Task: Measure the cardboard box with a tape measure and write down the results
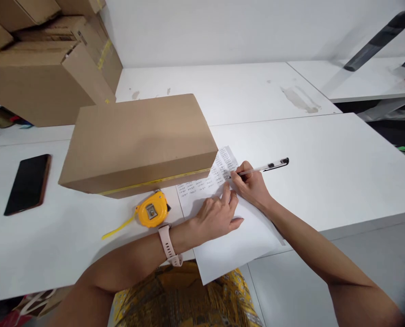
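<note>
Right hand (252,184) pinches pen (263,168), tip on paper sheet (236,245). Left hand (216,215) flat, fingers loosely spread, pressing sheet, which overhangs table's (325,181) near edge. Cardboard box (137,141) covers sheet's far corner; yellow tape measure (151,211) just beside left wrist. Phone (28,183) toward left edge. Bare white tabletop right of pen. Stacked cartons (46,59) at far left corner, against white wall.

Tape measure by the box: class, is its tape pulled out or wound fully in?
Pulled out partly: a yellow strip of tape trails from the tape measure leftward across the table.
</note>
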A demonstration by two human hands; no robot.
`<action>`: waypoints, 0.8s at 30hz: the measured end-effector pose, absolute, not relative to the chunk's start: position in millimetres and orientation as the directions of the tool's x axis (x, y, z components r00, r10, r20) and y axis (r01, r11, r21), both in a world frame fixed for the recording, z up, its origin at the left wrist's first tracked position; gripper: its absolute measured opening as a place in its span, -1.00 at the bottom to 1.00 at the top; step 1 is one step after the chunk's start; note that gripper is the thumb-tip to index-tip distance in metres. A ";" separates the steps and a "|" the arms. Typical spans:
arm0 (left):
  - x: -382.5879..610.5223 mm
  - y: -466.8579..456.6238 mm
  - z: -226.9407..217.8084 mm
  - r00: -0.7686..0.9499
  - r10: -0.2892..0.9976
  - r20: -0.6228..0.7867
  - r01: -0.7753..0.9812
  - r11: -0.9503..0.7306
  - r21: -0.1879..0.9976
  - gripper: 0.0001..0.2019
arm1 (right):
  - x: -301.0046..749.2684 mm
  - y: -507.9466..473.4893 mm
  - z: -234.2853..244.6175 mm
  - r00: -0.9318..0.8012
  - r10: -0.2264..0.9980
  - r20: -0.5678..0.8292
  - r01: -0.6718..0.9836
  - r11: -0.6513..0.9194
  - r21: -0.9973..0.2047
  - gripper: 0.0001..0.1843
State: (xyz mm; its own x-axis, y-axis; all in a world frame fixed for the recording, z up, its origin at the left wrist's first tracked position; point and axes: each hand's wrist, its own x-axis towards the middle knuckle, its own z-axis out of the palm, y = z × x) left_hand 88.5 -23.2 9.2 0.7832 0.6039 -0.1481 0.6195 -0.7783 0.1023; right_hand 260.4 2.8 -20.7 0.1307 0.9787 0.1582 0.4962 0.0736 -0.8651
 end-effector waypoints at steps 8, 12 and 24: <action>88.0 -23.9 8.1 0.789 0.601 -0.127 0.613 -0.783 0.100 -0.31 | 260.4 2.6 -20.0 0.126 0.984 0.124 0.497 0.046 -0.867 -0.77; 88.3 -24.7 7.2 0.784 0.610 -0.113 0.619 -0.780 0.087 -0.30 | 260.5 2.9 -20.2 0.140 0.982 0.126 0.507 0.038 -0.861 -0.76; 87.3 -24.1 7.8 0.787 0.604 -0.124 0.615 -0.783 0.093 -0.29 | 261.2 2.9 -20.3 0.141 0.979 0.145 0.511 0.054 -0.858 -0.74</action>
